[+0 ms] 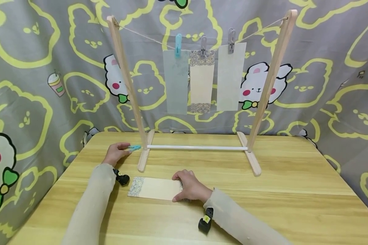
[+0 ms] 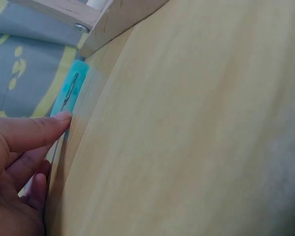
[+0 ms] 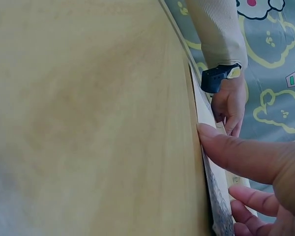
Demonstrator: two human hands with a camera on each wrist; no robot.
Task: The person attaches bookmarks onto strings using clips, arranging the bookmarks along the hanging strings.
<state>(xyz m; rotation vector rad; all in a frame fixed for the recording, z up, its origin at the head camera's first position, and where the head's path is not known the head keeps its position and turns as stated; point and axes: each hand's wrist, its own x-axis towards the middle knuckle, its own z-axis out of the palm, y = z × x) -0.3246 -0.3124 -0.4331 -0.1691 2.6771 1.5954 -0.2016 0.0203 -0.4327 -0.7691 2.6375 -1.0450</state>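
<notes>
At the left, near the foot of the wooden stand, my left hand (image 1: 116, 153) pinches a turquoise clothespin (image 1: 134, 148) between thumb and fingers. The left wrist view shows the thumb on the handle end of this clothespin (image 2: 72, 88), its wire spring facing up. In front of the stand lies a cream paper card (image 1: 157, 188) with patterned bands at its ends. My right hand (image 1: 191, 187) spans the card's right end, thumb at the near edge and fingers at the far edge. Part of the right patterned band is hidden under that hand.
The wooden stand (image 1: 277, 68) holds a string (image 1: 144, 35) between two posts. Three paper cards hang from it: a grey-green one (image 1: 176, 85), a patterned one (image 1: 201, 81) and a pale one (image 1: 231, 78), each under a clothespin. A white rod (image 1: 196, 147) joins the feet; a printed curtain hangs behind.
</notes>
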